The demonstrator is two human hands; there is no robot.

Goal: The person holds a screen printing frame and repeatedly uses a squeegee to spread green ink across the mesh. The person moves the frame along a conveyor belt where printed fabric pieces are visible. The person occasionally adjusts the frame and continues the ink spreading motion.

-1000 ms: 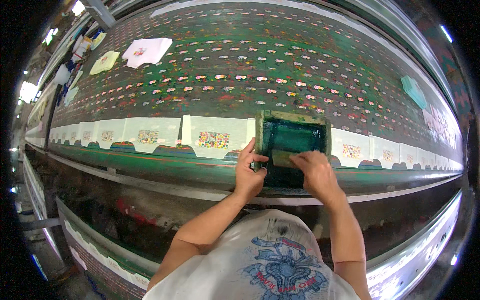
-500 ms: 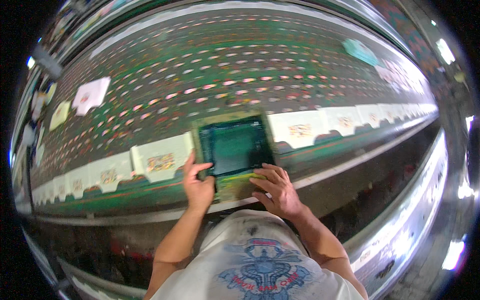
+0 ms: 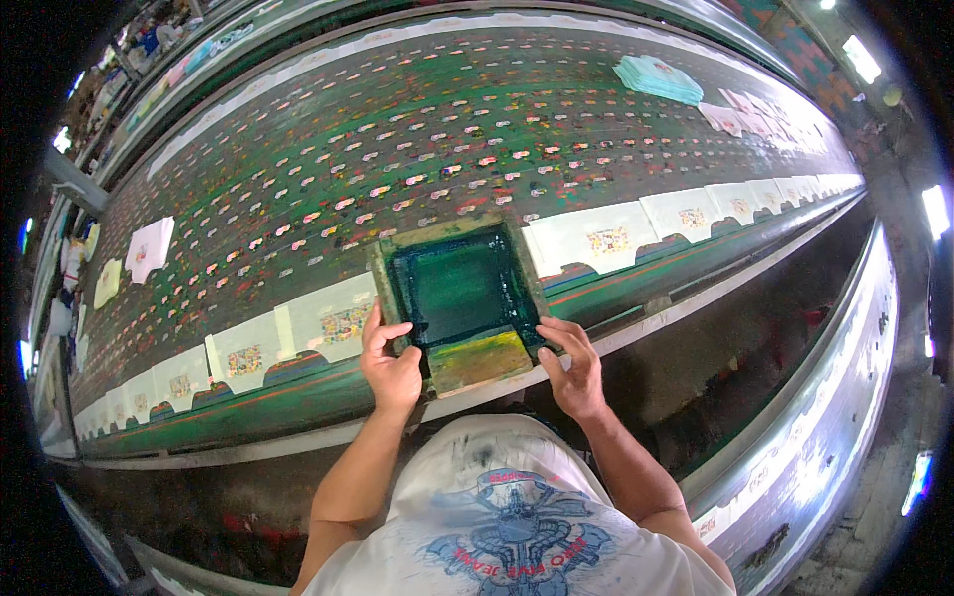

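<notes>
A wooden-framed printing screen [image 3: 400,238] with dark green mesh lies over the near edge of the long table, in front of me. Across its near end sits a flat wooden piece [image 3: 479,364] stained yellow and green. My left hand [image 3: 393,368] grips the left side of the frame, thumb and index finger over its rim. On the opposite side, my right hand [image 3: 573,366] holds the right rim between thumb and fingers. White fabric pieces with colourful prints lie on both sides of the screen, one piece [image 3: 586,238] just right of it. The screen hides whatever is beneath.
The long dark table [image 3: 328,149] is covered in rows of small coloured marks. A pale turquoise fabric stack [image 3: 656,79] lies at the far right, pink pieces [image 3: 149,248] at the left. A metal rail [image 3: 696,285] runs along the near edge; another shiny table [image 3: 795,437] stands at the lower right.
My right hand has moved from the screen's near end to its right rim, uncovering the stained wooden piece. My left hand keeps its hold. The view has turned slightly.
</notes>
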